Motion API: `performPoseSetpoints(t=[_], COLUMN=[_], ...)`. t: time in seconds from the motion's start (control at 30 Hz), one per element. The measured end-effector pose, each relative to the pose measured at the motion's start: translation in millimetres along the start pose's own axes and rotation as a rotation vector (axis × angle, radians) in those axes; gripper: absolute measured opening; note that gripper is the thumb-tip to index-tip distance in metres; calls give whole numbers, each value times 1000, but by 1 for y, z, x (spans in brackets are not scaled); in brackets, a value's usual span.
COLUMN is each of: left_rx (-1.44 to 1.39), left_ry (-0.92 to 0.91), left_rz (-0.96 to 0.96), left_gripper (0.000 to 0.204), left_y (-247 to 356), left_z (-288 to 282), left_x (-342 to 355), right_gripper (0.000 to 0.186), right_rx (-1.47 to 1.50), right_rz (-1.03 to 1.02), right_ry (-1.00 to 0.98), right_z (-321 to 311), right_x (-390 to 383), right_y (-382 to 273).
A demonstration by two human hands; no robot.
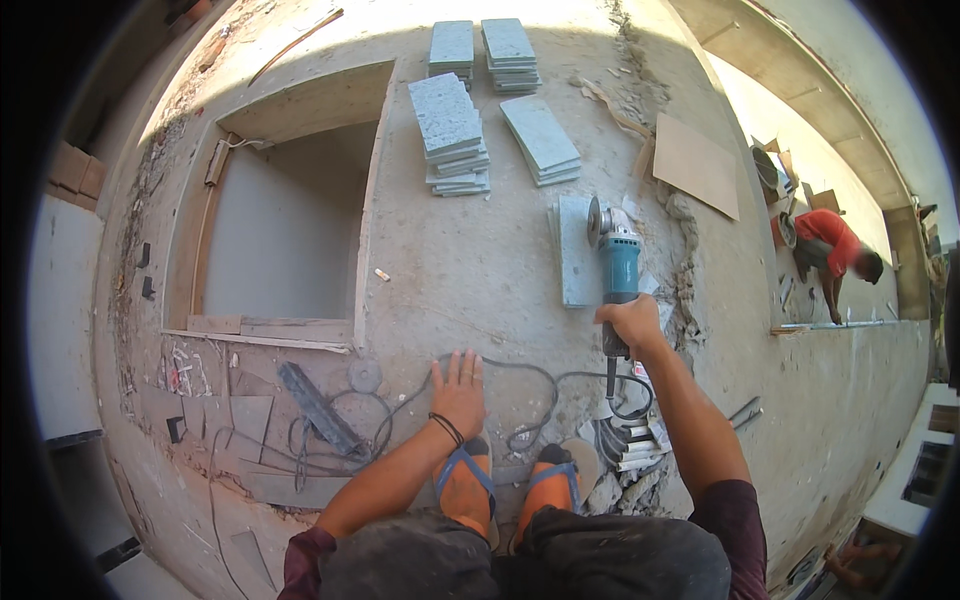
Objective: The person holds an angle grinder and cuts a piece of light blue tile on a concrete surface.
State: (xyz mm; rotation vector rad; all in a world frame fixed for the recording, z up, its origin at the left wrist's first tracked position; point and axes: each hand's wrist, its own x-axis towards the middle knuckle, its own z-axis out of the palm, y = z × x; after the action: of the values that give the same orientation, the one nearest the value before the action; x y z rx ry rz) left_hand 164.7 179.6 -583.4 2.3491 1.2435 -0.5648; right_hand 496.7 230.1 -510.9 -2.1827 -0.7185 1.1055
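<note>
Concrete floor (pixel 480 270): grinder (pixel 618 262) in right fingers (pixel 628 318)

- Four stacks of grey stone tiles (pixel 452 135) lie at the far side of the concrete floor (pixel 470 270).
- A rectangular recess (pixel 285 225) opens in the floor at left.
- A flat brown board (pixel 697 165) lies to the right.
- A person in an orange shirt (pixel 828 245) bends over, perhaps at a strip.
</note>
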Motion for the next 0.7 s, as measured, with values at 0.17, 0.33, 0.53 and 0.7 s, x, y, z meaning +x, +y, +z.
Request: performPoseSetpoints(t=[0.17,0.33,0.53,0.7], left_rx=[-3,-6,2,8], left_ry=[9,8,24,-13], left_rz=[-11,8,26,22], left_gripper=[100,100,103,104], left_y=[-2,1,-2,-1], left_z=[3,1,4,1], left_x=[0,1,1,2], right_gripper=[23,25,35,41], right_rx=[65,82,-139,-279], right_rz=[-6,-81,-153,-155], right_ry=[-29,-75,-126,-151], right_z=[0,-25,-48,-55], right_x=[10,19,20,30], right_y=[-19,-34,-39,-25])
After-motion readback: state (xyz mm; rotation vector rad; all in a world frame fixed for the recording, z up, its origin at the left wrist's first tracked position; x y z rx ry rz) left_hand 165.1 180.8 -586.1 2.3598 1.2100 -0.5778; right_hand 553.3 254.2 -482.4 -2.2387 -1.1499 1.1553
